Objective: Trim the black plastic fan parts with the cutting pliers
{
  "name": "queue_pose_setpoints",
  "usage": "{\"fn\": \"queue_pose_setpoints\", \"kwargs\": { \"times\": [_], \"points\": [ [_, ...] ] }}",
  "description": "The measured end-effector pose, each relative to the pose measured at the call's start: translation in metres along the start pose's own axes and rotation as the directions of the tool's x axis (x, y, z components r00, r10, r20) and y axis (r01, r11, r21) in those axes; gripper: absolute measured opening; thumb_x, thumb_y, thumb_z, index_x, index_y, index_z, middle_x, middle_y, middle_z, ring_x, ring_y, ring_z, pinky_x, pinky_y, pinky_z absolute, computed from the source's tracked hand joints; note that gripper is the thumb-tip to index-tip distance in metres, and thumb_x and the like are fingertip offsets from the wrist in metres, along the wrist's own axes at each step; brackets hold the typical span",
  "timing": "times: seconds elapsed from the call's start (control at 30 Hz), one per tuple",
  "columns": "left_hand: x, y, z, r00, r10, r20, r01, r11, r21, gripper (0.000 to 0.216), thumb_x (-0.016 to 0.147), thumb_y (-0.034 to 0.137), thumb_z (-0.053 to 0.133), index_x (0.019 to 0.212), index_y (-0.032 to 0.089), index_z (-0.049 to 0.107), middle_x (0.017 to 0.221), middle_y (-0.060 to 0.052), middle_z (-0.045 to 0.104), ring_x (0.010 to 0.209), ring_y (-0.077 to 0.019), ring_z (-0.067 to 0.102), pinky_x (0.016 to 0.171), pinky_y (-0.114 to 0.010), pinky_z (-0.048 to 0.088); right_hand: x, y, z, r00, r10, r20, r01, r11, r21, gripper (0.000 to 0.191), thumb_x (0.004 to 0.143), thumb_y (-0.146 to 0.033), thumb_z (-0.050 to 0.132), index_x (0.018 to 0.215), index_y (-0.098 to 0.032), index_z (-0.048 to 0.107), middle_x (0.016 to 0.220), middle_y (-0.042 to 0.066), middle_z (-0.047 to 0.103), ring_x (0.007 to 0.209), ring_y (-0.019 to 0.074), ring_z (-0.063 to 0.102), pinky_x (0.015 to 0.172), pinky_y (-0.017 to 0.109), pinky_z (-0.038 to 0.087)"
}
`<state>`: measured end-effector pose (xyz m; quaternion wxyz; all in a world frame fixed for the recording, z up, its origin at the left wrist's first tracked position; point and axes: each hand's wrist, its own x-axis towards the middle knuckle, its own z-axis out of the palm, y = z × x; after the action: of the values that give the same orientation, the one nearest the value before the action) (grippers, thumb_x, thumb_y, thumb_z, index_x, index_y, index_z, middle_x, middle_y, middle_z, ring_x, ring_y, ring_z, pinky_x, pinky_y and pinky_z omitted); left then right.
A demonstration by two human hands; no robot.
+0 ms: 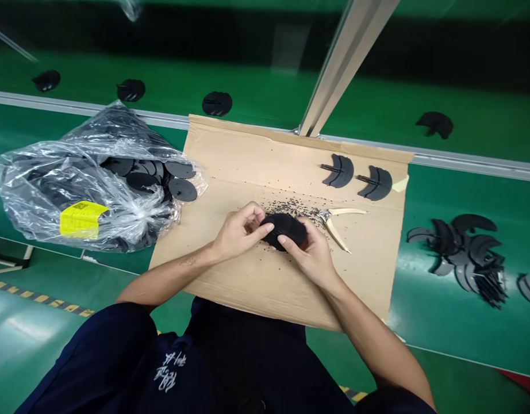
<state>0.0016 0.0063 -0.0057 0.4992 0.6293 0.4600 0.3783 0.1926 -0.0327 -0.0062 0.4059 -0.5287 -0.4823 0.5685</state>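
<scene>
A round black plastic part is held over a sheet of brown cardboard. My left hand grips its left edge with thumb and fingers closed on it. My right hand holds its right side, fingers curled over the top. Cream-handled cutting pliers lie on the cardboard just right of my right hand. Small black trimmings are scattered behind the part.
A clear plastic bag full of black discs with a yellow label lies at left. Two trimmed halves rest at the cardboard's far right. A pile of black offcuts sits on the green table at right. Single black parts ride a green conveyor behind.
</scene>
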Motion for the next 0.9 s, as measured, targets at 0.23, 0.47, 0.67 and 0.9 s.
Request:
{"fn": "queue_pose_setpoints", "kwargs": {
  "times": [0.23,0.47,0.67,0.9],
  "points": [
    [-0.0032,-0.0019,0.0047,1.000,0.025,-0.019,-0.026,1.000,-0.013,0.033,0.091,0.045,0.068,0.079,0.020,0.050,0.062,0.007,0.049,0.053,-0.0059,0.044,0.051,-0.020,0.035,0.0005,0.0044,-0.0007,1.000,0.001,-0.004,-0.001,1.000,-0.016,0.050,0.080,-0.068,0.073,0.099,-0.024,0.059,0.085,0.002,0.058,0.074,0.0195,0.058,0.065,0.033,0.055],
    [-0.0053,-0.0017,0.0058,0.998,0.063,-0.013,-0.063,0.998,0.021,0.033,0.092,0.042,0.068,0.077,0.020,0.049,0.063,0.007,0.048,0.054,-0.0062,0.043,0.052,-0.020,0.036,-0.0008,0.0031,0.0003,0.996,-0.051,-0.072,0.042,0.992,-0.115,0.046,0.084,-0.067,0.069,0.097,-0.023,0.061,0.080,0.001,0.056,0.069,0.0182,0.052,0.062,0.032,0.050],
    [-0.0062,-0.0022,0.0048,0.994,0.105,-0.029,-0.104,0.994,0.032,0.029,0.091,0.046,0.070,0.089,0.020,0.057,0.072,0.003,0.059,0.061,-0.0083,0.054,0.058,-0.020,0.043,-0.0042,-0.0021,0.0006,0.985,-0.147,-0.094,0.126,0.972,-0.198,0.039,0.091,-0.062,0.065,0.097,-0.023,0.061,0.081,0.001,0.059,0.071,0.0177,0.053,0.064,0.030,0.047],
    [-0.0004,0.0058,-0.0014,0.901,0.428,0.063,-0.433,0.887,0.159,0.022,0.092,0.036,0.072,0.102,0.017,0.071,0.088,-0.005,0.073,0.077,-0.0121,0.067,0.069,-0.023,0.055,-0.0058,-0.0013,-0.0017,0.931,-0.365,-0.018,0.339,0.880,-0.333,0.020,0.097,-0.043,0.064,0.101,-0.023,0.063,0.089,0.003,0.071,0.076,0.0180,0.067,0.068,0.029,0.056]
  ]
}}
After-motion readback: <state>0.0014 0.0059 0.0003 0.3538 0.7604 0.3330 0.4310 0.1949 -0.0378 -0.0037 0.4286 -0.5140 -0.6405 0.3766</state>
